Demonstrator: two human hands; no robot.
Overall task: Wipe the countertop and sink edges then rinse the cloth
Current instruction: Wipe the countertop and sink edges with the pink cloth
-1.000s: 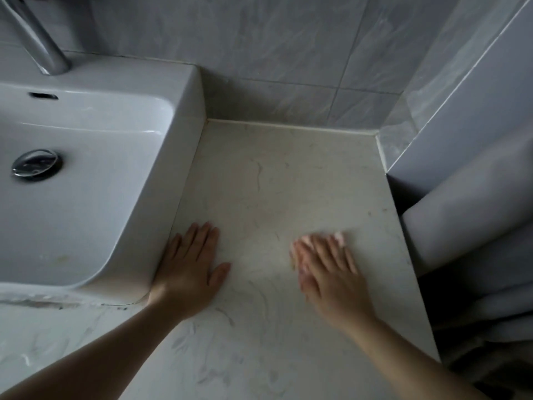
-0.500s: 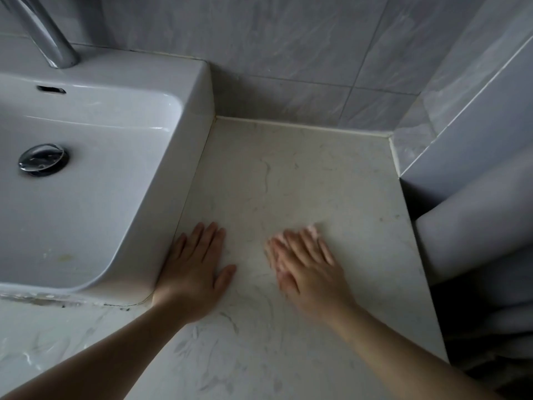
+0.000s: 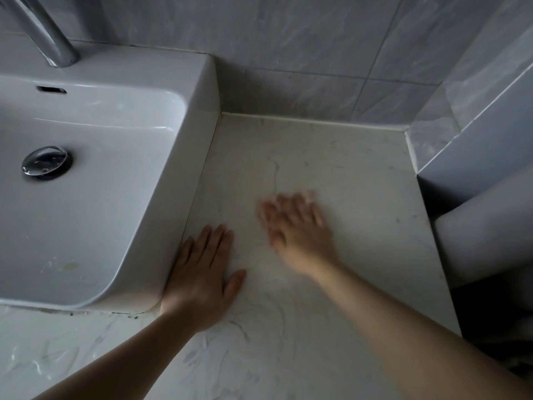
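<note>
Lying flat on the marbled countertop (image 3: 331, 157), touching the one white sink's (image 3: 199, 116) right wall: left hand (image 3: 202, 272), fingers straight, pointing toward the tiled wall (image 3: 288, 53), holding nothing. Right hand (image 3: 297, 229): blurred, palm down mid-counter, fingers spread; whether anything lies beneath it cannot be told. One chrome faucet (image 3: 49, 33), one drain stopper (image 3: 47, 163).

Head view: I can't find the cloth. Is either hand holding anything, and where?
Left hand lies flat on the countertop, holding nothing. Right hand is spread flat too, but blurred; whether anything lies under it cannot be told.
</note>
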